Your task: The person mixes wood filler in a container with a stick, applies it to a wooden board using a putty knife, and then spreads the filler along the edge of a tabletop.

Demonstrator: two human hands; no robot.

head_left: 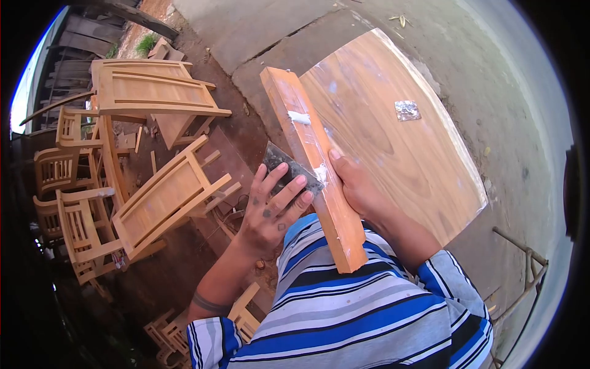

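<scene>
A long wooden beam [319,147] slants from my torso up and away, its near end by my striped shirt. My right hand [359,187] grips its right side, thumb on the top face. My left hand [270,206] holds a dark flat scraper [276,158], fingers spread over its near face and thumb side hidden. The scraper's right corner meets the beam at a smear of white filler [321,172]. Farther up the beam lies a thicker patch of white filler [299,117]. Thin whitish streaks mark the wood around both.
A broad wooden panel [393,154] with a pale edge lies at the right, bearing a small silvery square [407,111]. Wooden panel frames [163,92] and slatted chairs [80,227] crowd the left. A metal rail [522,277] stands at lower right. The concrete floor [227,31] has a crack.
</scene>
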